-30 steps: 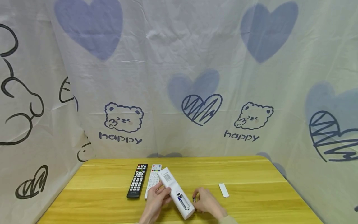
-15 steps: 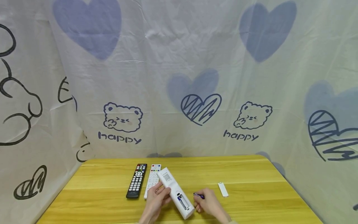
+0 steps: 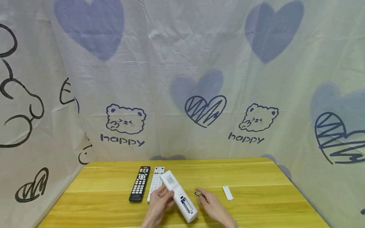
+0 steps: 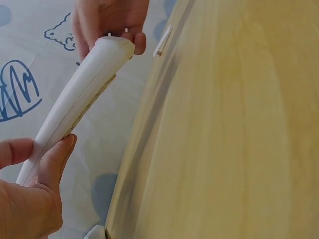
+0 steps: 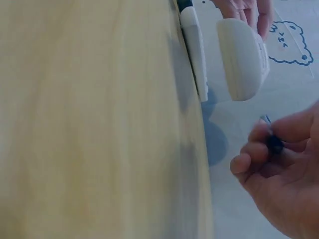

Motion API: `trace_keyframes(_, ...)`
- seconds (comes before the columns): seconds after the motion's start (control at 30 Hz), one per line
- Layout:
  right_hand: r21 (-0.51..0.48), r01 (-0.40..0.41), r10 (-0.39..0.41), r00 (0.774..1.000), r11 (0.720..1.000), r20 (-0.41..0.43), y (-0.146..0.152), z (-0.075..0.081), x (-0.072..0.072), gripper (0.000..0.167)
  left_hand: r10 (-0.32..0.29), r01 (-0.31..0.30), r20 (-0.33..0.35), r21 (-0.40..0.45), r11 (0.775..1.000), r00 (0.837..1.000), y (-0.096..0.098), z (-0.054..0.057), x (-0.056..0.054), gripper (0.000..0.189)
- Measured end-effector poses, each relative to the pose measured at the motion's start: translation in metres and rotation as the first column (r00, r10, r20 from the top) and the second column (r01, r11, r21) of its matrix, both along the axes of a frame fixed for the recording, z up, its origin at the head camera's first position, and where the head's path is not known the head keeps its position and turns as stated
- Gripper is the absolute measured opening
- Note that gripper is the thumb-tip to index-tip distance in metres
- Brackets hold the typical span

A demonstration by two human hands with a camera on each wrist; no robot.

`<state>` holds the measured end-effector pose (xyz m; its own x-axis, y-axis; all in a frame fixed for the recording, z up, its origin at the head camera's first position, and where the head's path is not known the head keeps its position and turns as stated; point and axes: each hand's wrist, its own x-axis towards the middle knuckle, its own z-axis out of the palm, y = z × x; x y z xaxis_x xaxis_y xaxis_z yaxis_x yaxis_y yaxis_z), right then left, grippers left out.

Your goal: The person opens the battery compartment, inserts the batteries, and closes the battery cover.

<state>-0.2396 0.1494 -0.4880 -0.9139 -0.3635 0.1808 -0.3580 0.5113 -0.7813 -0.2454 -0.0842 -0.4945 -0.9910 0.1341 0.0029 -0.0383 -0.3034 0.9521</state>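
My left hand (image 3: 158,203) grips a white remote control (image 3: 174,186) around its middle, back side up and tilted above the table. Its battery bay (image 3: 186,204) is uncovered, and one blue-and-silver battery shows inside. In the left wrist view the remote (image 4: 75,94) appears edge-on between thumb and fingers. To the right of the remote, my right hand (image 3: 212,205) pinches a small dark-blue battery (image 3: 197,193) with its fingertips. The right wrist view shows this battery (image 5: 274,143) partly hidden by the curled fingers.
A black remote (image 3: 139,184) and a second white remote (image 3: 156,182) lie left on the wooden table (image 3: 251,177); my left hand overlaps the white one. A white battery cover (image 3: 227,193) lies to the right. A printed cloth (image 3: 182,63) hangs behind the table.
The battery in my right hand has turned between the fingers, and its end now points left toward the remote. The left hand and its remote have stayed nearly still.
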Motion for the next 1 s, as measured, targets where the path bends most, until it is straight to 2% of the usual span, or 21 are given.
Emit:
trace_keyframes(0.1,-0.059,-0.019,0.017,0.999,0.998,-0.031,-0.0003,0.0017,-0.0004,0.035,0.005,-0.005,0.001,0.001,1.0,1.0,-0.0001,-0.0001,-0.0003,0.067)
trace_keyframes(0.17,-0.129,0.001,-0.01,0.997,0.992,-0.07,-0.0012,0.0024,-0.0008,0.031,0.01,-0.01,0.003,0.002,1.0,1.0,0.0,-0.0001,-0.0006,0.067)
trace_keyframes(0.23,-0.2,0.017,-0.046,0.989,0.98,-0.141,-0.002,0.0021,-0.0007,0.025,0.013,-0.013,0.001,0.005,1.0,1.0,0.0001,-0.0005,-0.0012,0.067)
trace_keyframes(0.3,-0.253,0.008,-0.07,0.968,0.967,-0.239,-0.0025,0.0017,-0.0003,0.019,0.016,-0.016,-0.001,0.008,1.0,1.0,0.0003,-0.0005,-0.0012,0.067)
trace_keyframes(0.37,-0.29,-0.043,-0.061,0.939,0.956,-0.34,-0.0025,0.0013,-0.0001,0.015,0.018,-0.018,-0.003,0.012,1.0,1.0,0.0005,-0.0006,-0.0012,0.067)
trace_keyframes(0.47,-0.275,-0.156,0.002,0.872,0.949,-0.49,-0.0027,0.0007,-0.0017,0.009,0.024,-0.024,0.002,0.021,0.999,1.0,0.0007,-0.0006,-0.001,0.066)
trace_keyframes(0.57,-0.208,-0.246,0.079,0.803,0.947,-0.59,-0.0029,0.0,-0.0048,0.01,0.027,-0.027,0.008,0.03,0.999,1.0,0.0005,0.0002,-0.001,0.065)
trace_keyframes(0.67,-0.113,-0.291,0.147,0.736,0.95,-0.661,-0.0036,-0.0009,-0.008,0.012,0.025,-0.026,0.012,0.034,0.999,1.0,0.0,0.0012,-0.0006,0.064)
trace_keyframes(0.8,-0.02,-0.292,0.19,0.672,0.956,-0.716,-0.0057,-0.0003,-0.0086,0.013,0.026,-0.027,0.018,0.035,0.999,0.999,-0.0001,0.0024,-0.0003,0.065)
trace_keyframes(0.87,0.006,-0.277,0.195,0.659,0.961,-0.726,-0.0066,0.0005,-0.0071,0.013,0.026,-0.027,0.02,0.035,0.999,0.999,0.0,0.0029,-0.0001,0.065)
trace_keyframes(0.93,0.038,-0.249,0.193,0.636,0.968,-0.747,-0.0075,0.0015,-0.0054,0.014,0.022,-0.023,0.023,0.032,0.999,0.999,-0.0002,0.0032,0.0,0.066)
trace_keyframes(1.0,0.065,-0.219,0.191,0.628,0.974,-0.754,-0.0086,0.0021,-0.0034,0.014,0.015,-0.016,0.028,0.031,0.999,1.0,-0.0003,0.0032,-0.0002,0.066)
